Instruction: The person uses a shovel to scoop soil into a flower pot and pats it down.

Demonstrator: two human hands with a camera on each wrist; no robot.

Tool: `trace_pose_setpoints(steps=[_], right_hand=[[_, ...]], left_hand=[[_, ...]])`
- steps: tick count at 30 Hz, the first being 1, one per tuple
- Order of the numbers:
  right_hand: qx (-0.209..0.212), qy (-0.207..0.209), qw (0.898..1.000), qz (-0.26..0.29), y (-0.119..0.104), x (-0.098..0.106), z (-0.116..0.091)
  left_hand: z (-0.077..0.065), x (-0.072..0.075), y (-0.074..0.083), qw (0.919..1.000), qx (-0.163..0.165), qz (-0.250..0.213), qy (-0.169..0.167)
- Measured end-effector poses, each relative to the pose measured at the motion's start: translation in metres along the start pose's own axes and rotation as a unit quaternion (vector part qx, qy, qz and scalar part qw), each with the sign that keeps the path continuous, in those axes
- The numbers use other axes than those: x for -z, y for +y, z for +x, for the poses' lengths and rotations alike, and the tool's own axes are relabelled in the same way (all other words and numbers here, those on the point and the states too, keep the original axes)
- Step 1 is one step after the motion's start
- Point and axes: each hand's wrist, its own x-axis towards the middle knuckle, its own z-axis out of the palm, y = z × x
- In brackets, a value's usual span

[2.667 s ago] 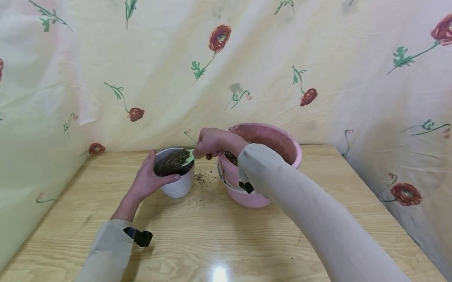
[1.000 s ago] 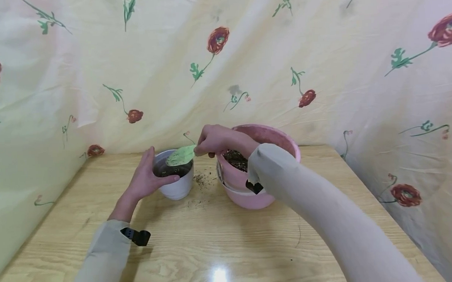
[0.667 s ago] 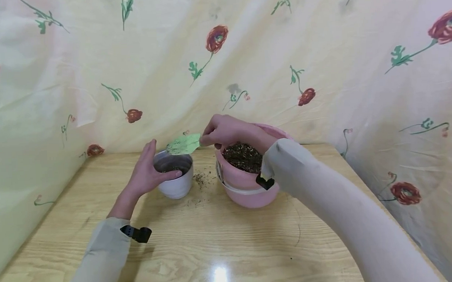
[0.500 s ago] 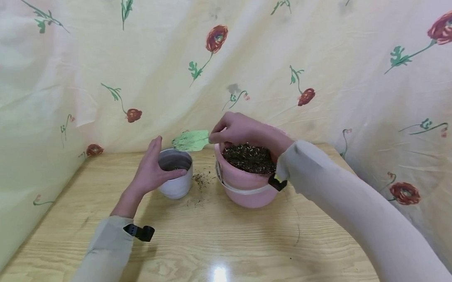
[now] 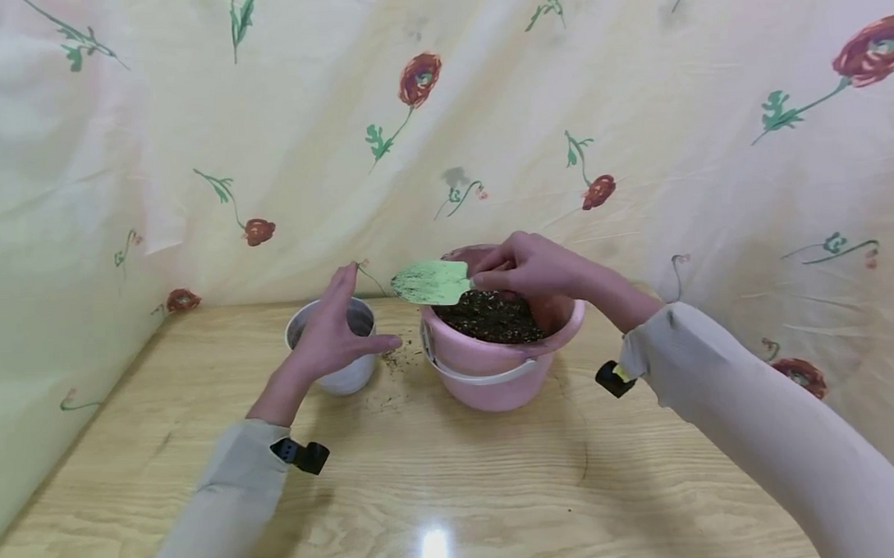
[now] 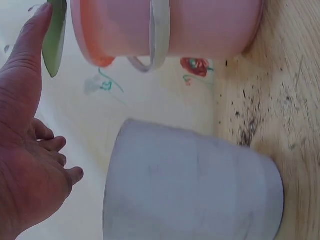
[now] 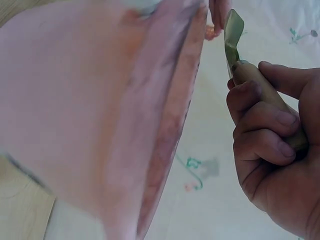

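My right hand [image 5: 531, 268] grips a garden trowel [image 5: 431, 283] over the pink bucket [image 5: 494, 368]. Its pale green blade, smudged with soil, points left past the bucket's rim. In the right wrist view, my fingers curl round the trowel's wooden handle [image 7: 267, 90]. Dark soil [image 5: 493, 317] lies inside the bucket. My left hand [image 5: 334, 336] is spread above the white flower pot [image 5: 347, 377], in front of part of its rim. The left wrist view shows that hand apart from the pot, thumb stretched toward the blade. The pot's contents are mostly hidden.
Spilled soil crumbs [image 5: 394, 359] dot the wooden table [image 5: 424, 469] between pot and bucket. A white bucket handle [image 5: 487, 379] hangs across the bucket's front. Flower-patterned cloth [image 5: 302, 153] hangs behind and along both sides.
The trowel emptied its soil into the pot, then rose and moved right to the bucket in my right hand. My left hand left the pot's rim and shifted right.
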Motion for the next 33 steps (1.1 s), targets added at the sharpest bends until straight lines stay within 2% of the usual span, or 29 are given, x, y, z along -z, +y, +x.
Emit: trace_pose_setpoints(steps=[4, 11, 18, 20, 23, 28, 33], right_hand=[[-0.001, 0.010, 1.000, 0.002, 0.012, 0.006, -0.012], [-0.027, 0.016, 0.999, 0.021, 0.025, 0.019, -0.036], [-0.064, 0.002, 0.998, 0.001, 0.046, 0.027, -0.051], [-0.079, -0.006, 0.997, -0.009, 0.051, 0.029, -0.053], [-0.094, -0.019, 0.995, -0.019, 0.056, 0.032, -0.056], [-0.108, -0.036, 0.993, -0.016, 0.059, 0.038, -0.058], [-0.114, -0.044, 0.992, -0.012, 0.064, 0.039, -0.061]], left_hand=[[0.004, -0.008, 0.007, 0.9999, -0.012, -0.001, -0.011], [0.014, -0.021, 0.027, 0.9991, -0.032, 0.008, -0.029], [0.026, -0.037, 0.044, 0.9967, -0.021, -0.036, -0.070], [0.028, -0.042, 0.045, 0.9956, -0.020, -0.048, -0.078], [0.031, -0.049, 0.045, 0.9945, -0.041, -0.049, -0.083], [0.033, -0.055, 0.042, 0.9942, -0.070, -0.037, -0.073], [0.034, -0.057, 0.041, 0.9945, -0.070, -0.035, -0.070]])
